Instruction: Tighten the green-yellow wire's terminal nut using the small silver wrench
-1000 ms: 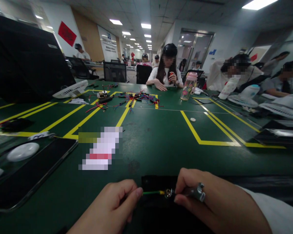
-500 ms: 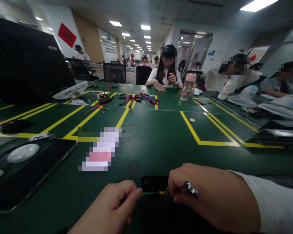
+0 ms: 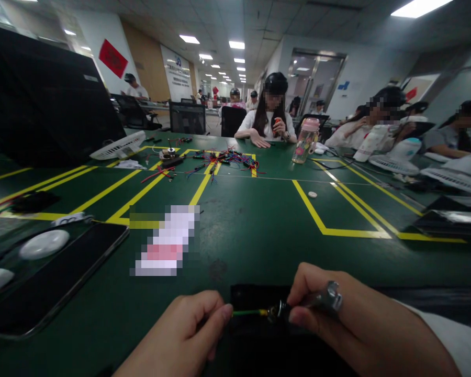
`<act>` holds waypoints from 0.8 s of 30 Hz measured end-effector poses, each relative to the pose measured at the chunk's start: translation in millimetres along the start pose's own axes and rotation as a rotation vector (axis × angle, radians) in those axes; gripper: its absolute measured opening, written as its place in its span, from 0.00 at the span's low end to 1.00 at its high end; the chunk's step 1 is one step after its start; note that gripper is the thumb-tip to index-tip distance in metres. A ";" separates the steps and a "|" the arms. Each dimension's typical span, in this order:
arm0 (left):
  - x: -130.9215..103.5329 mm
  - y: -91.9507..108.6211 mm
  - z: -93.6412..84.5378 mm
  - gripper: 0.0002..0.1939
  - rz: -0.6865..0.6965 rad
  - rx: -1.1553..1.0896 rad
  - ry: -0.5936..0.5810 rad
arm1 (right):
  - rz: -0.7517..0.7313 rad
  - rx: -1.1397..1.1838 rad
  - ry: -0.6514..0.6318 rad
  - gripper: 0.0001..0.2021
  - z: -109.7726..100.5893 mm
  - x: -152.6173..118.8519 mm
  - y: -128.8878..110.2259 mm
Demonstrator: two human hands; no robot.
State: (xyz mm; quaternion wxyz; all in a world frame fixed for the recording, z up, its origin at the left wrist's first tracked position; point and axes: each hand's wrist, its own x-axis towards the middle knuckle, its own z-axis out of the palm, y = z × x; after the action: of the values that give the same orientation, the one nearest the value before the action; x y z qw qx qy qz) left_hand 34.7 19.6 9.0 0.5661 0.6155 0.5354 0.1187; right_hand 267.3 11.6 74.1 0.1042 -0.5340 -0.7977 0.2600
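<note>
My left hand (image 3: pixel 192 324) is closed, with thumb and forefinger pinching the end of a green wire (image 3: pixel 247 313). The wire runs level to the right and ends in a yellow-sleeved tip at a small round metal fitting (image 3: pixel 273 312). My right hand (image 3: pixel 333 314) is closed at the fitting's right side. It grips a small metal wrench (image 3: pixel 332 296), whose forked end sticks out above the knuckles. What its fingertips touch on the fitting is partly hidden. Beneath the wire lies a black surface (image 3: pixel 247 294), too dark to make out.
Left are a dark-screened phone (image 3: pixel 74 272), a white mouse-shaped object (image 3: pixel 45 243) and a blurred paper slip (image 3: pixel 175 230). Farther off are a wire pile (image 3: pixel 231 157), a pink-lidded bottle (image 3: pixel 306 139) and a white round cap (image 3: pixel 312 195). A person (image 3: pixel 272 115) sits opposite.
My right hand has turned and shifted slightly right, so more of the wrench and the fitting shows. My left hand still pinches the green wire. The whole view has slid a little.
</note>
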 end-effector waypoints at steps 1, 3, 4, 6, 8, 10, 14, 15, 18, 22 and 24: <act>0.1 0.0 0.5 0.21 -0.004 0.001 0.008 | 0.026 0.001 -0.004 0.04 1.8 0.8 -0.8; 0.8 -0.3 1.9 0.22 -0.012 0.003 0.025 | 0.086 0.001 -0.032 0.03 4.1 1.8 -2.8; 1.2 -0.4 2.6 0.22 -0.015 0.004 0.032 | 0.107 -0.002 -0.046 0.03 4.8 1.9 -4.1; 1.7 -0.5 3.7 0.22 -0.013 0.001 0.035 | 0.128 -0.023 -0.074 0.03 5.4 1.7 -7.2; 1.8 -0.3 4.0 0.22 -0.010 -0.005 0.030 | 0.134 -0.066 -0.100 0.04 5.5 1.6 -10.2; 1.6 0.0 3.8 0.23 -0.012 -0.010 0.027 | 0.150 -0.119 -0.129 0.03 4.8 2.3 -12.2; 0.8 0.7 3.6 0.23 -0.021 -0.005 0.029 | 0.070 -0.166 -0.193 0.04 -0.7 6.4 -10.8; 0.6 0.9 3.7 0.23 -0.020 -0.005 0.030 | 0.032 -0.169 -0.207 0.04 -3.2 8.1 -9.9; -0.1 1.6 4.5 0.22 -0.012 -0.008 0.042 | -0.065 -0.193 -0.242 0.05 -12.0 14.5 -9.4; 0.4 0.1 4.9 0.22 -0.001 -0.003 0.060 | -0.144 -0.200 -0.338 0.06 -22.2 19.7 -13.5; 1.7 -1.9 4.6 0.22 0.006 0.009 0.058 | -0.142 -0.170 -0.308 0.06 -24.6 17.7 -13.9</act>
State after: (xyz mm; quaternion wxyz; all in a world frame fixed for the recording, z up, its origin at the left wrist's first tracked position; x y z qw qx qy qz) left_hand 37.9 17.9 5.1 0.5473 0.6159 0.5502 0.1355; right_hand 260.0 31.0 100.1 -0.0466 -0.4372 -0.8589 0.2626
